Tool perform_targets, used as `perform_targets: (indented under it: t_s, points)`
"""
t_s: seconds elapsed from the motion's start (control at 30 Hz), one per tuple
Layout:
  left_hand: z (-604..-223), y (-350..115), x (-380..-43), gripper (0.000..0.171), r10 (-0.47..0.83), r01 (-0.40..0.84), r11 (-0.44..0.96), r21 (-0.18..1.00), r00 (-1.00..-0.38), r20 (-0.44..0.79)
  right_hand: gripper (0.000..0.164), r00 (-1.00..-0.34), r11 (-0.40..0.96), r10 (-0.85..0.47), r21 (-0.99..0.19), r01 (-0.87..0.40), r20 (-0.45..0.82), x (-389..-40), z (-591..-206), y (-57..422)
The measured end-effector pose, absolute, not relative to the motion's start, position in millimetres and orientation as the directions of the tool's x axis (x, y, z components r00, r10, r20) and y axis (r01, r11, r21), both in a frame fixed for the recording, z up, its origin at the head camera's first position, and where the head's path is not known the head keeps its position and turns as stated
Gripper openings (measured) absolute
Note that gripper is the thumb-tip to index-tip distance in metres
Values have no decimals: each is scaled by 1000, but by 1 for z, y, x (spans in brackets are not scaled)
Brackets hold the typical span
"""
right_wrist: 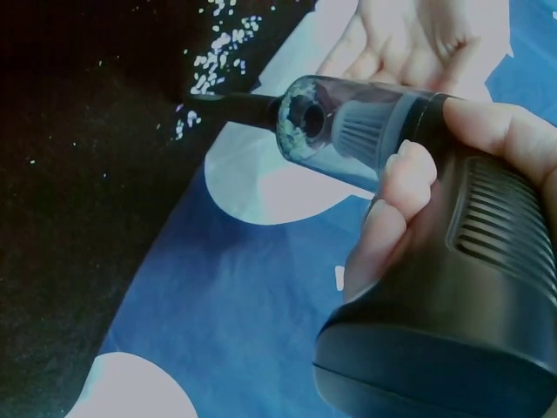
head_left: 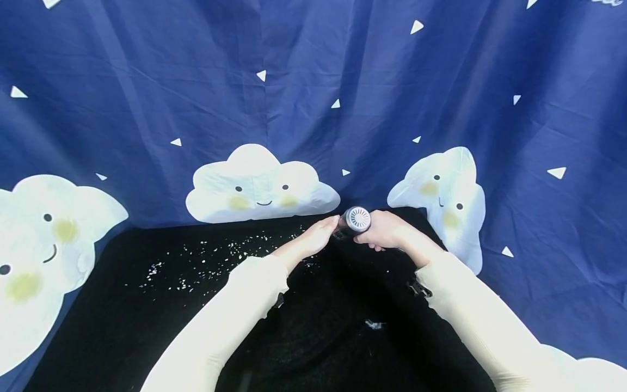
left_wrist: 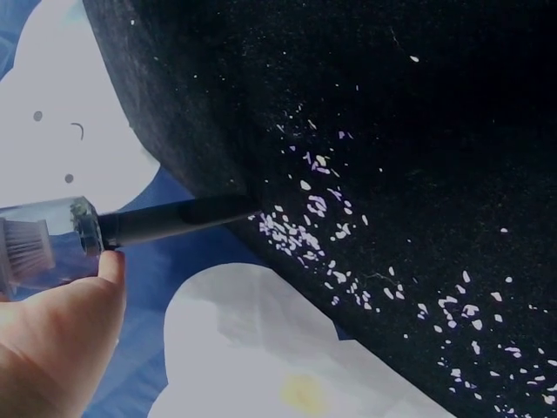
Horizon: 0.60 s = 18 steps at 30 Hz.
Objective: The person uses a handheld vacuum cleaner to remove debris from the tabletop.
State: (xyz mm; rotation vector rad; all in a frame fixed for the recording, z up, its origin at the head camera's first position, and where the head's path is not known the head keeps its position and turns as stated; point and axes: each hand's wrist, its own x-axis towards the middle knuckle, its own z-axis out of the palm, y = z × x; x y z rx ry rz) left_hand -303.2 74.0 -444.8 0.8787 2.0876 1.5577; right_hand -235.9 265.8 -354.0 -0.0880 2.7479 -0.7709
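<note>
1. Right hand (head_left: 386, 230): our fingers grasp the handheld vacuum (head_left: 358, 219).
2. Left hand (head_left: 315, 237): our fingers, released, adjoin its clear chamber (right_wrist: 339, 117).
3. We hold the nozzle (left_wrist: 174, 222) at white scraps (left_wrist: 291, 235) on the desk (head_left: 294, 337).

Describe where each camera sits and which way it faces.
Head: worn on the head, facing forward and down at the black surface and blue curtain; both forearms, left hand and right hand show.
Left wrist: looks at the nozzle and white bits; part of the left hand shows.
Right wrist: looks along the handheld vacuum toward its nozzle; the gripping right hand and the left palm show.
Shared: both wrist views show the clear chamber, nozzle and white bits.
</note>
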Motion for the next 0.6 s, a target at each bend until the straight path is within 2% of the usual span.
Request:
perform_targets:
  t_s: [0.6]
  points:
    - [-448,72,-306,51,630,239,277,931,-776,12,23,-962,881,-135,-472,-7,-238,-243,-363,266]
